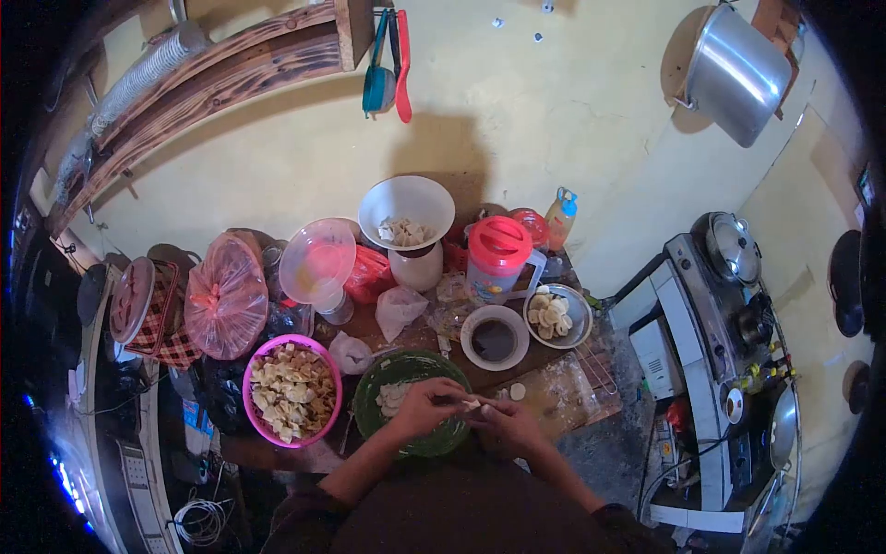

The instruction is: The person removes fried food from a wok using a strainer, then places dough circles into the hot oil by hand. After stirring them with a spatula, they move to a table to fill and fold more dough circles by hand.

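My left hand (pixel 432 406) and my right hand (pixel 506 425) meet over the right side of a green bowl (pixel 370 427). Their fingers pinch a small pale piece (pixel 472 404) between them. White filling or dough (pixel 395 397) lies in the green bowl. To the left, a pink basket (pixel 247 392) holds many pale cut pieces. A bowl of dark liquid (pixel 494 340) stands behind my right hand. Beyond it, a metal bowl (pixel 581 323) holds round pale pieces. One small pale disc (pixel 518 391) lies on the floured board (pixel 558 397) at the right.
At the back stand a white bowl (pixel 406 189) on a container, a red-lidded jug (pixel 498 263) and a bottle (pixel 560 222). Plastic bags (pixel 226 300) crowd the left. A stove (pixel 706 305) stands at the right. A pot (pixel 738 74) and utensils (pixel 403 74) hang above.
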Tool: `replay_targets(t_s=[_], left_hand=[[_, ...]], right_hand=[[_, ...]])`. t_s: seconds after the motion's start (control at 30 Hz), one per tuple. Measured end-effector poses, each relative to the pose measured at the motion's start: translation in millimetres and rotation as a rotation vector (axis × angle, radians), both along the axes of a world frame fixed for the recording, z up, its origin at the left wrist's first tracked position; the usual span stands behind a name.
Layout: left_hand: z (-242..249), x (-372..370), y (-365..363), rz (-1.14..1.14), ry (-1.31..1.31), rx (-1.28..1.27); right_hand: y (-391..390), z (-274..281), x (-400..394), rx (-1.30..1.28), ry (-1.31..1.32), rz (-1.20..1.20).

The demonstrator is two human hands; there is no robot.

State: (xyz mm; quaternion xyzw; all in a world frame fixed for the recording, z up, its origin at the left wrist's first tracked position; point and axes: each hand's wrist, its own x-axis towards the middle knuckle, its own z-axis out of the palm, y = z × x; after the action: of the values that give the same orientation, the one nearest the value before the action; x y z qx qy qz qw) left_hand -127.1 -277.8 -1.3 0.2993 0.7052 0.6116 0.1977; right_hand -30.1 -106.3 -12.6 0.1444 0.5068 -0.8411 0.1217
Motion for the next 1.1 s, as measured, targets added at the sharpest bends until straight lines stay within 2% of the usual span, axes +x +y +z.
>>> replay_targets(t_s=[0.03,0.1,0.17,0.23,0.33,0.4,0.53,0.6,0.67,0.73,0.8,0.93,1.0,1.1], left_hand=[[8.7,2.3,0.8,-0.003,0.004,0.002],[22.6,7.4,1.3,0.049,0.254,-0.017],[31.7,18.5,3.9,0.096,0.283,-0.054],[34.6,27.9,7.4,0.140,0.309,-0.090],[39.8,37.7,15.5,0.157,0.368,0.003],[46.9,47.3,22.6,0.258,-0.042,0.103],[34.7,42.0,16.4,0.160,-0.017,-0.036],[40.3,44.1,16.4,0.176,-0.237,-0.024],[44.3,42.1,13.4,0.087,-0.288,0.025],[41.5,42.0,11.7,-0.004,-0.342,0.073],[35.0,42.3,12.3,-0.081,-0.435,0.249],[46.2,45.4,15.4,-0.026,-0.433,0.250],[44.6,41.7,14.3,-0.078,-0.067,0.062],[44.3,43.0,14.2,-0.118,-0.053,0.074]], right_hand=[[-1.5,2.5,0.5,-0.092,-0.010,-0.004],[-3.5,11.4,1.9,-0.183,-0.016,-0.007],[-5.0,23.7,3.6,0.032,-0.040,-0.044],[-8.1,28.6,5.6,0.085,-0.035,-0.114],[-10.4,33.1,9.1,0.180,0.008,-0.238],[-9.4,28.8,12.8,0.221,0.044,-0.293],[-1.1,15.0,18.6,0.294,0.145,-0.261],[-1.2,27.3,20.4,0.340,0.153,-0.221],[-3.2,46.9,24.8,-0.078,0.018,-0.201],[-6.3,45.9,26.1,-0.148,-0.011,-0.247],[-6.8,43.1,27.9,-0.219,-0.039,-0.290],[-0.9,31.9,34.6,-0.087,0.021,-0.195],[-1.1,35.0,35.9,-0.013,0.038,-0.158],[-5.8,56.7,38.3,0.128,0.058,-0.287]])
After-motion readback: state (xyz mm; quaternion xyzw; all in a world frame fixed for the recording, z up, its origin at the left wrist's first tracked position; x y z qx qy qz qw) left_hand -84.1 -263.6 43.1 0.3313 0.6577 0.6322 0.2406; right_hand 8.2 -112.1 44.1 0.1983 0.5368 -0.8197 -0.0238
